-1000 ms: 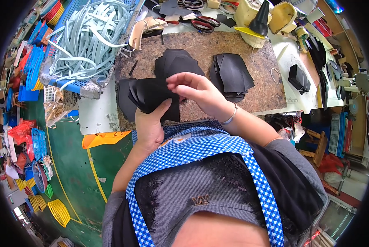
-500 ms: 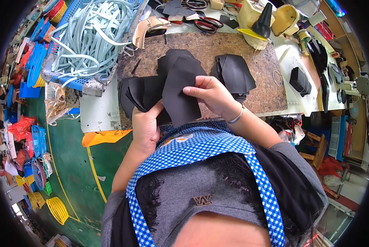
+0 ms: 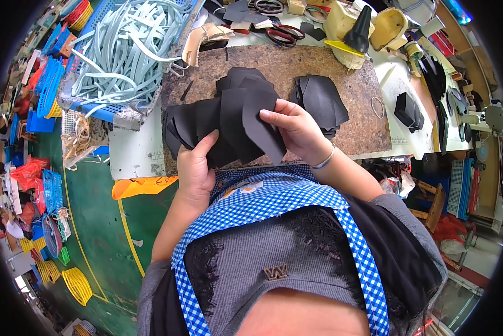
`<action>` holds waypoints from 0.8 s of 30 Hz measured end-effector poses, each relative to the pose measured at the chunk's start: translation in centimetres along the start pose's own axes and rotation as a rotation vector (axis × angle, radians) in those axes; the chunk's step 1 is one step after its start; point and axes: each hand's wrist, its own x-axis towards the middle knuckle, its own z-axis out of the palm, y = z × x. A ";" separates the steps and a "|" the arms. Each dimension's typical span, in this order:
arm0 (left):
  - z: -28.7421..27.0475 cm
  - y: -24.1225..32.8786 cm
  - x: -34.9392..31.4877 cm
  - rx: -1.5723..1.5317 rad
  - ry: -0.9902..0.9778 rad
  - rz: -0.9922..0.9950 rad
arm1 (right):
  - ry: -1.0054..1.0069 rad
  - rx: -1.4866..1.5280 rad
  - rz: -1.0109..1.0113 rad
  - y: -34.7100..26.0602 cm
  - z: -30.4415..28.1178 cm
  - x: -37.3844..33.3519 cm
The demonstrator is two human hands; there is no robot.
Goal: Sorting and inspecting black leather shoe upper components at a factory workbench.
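My two hands are both gripping thin black pieces above the near edge of the brown speckled board (image 3: pixel 363 92), on its left half. My left hand (image 3: pixel 192 171) holds a spread pile of black pieces (image 3: pixel 207 120), with the thumb pressed on top; the other fingers are mostly hidden below. My right hand (image 3: pixel 299 129) pinches a black piece (image 3: pixel 260 131) near its right edge, with the thumb on the upper side. This piece hangs tilted toward the near edge of the board and overlaps the pile. I cannot tell if it is only one layer.

On the board, behind my hands, lies one black stack (image 3: pixel 243 74). Another black stack (image 3: pixel 324 101) is on the right half of the board, its layers not quite even. A thin ring (image 3: pixel 378 106) lies close to the board's right edge. To the right of the board, a black bundle (image 3: pixel 409 111) rests on the white bench (image 3: pixel 131 157). To the left of the board there is a blue basket (image 3: pixel 119 119) full of pale blue strips (image 3: pixel 128 53). Behind the board are red-handled scissors (image 3: pixel 284 36) and a black cone (image 3: pixel 358 33).
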 end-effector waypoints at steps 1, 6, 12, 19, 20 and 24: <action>-0.1 0.0 0.0 0.034 0.013 0.016 | -0.015 0.021 -0.017 0.1 -0.4 0.0; 0.2 -0.8 -0.1 0.149 -0.021 0.103 | -0.090 -0.170 -0.004 0.5 0.6 -0.8; 0.1 -1.7 -0.4 0.078 -0.086 0.072 | 0.119 -0.448 -0.112 2.7 -0.6 0.9; 0.3 0.3 -0.4 -0.047 -0.046 -0.010 | 0.048 -0.106 -0.152 0.3 -0.8 0.1; -0.1 0.1 -0.3 -0.047 -0.045 -0.010 | -0.015 -0.034 -0.084 0.0 -0.6 -0.3; -0.1 -1.1 -0.6 0.109 -0.118 0.163 | -0.048 -0.227 0.196 1.5 1.0 0.0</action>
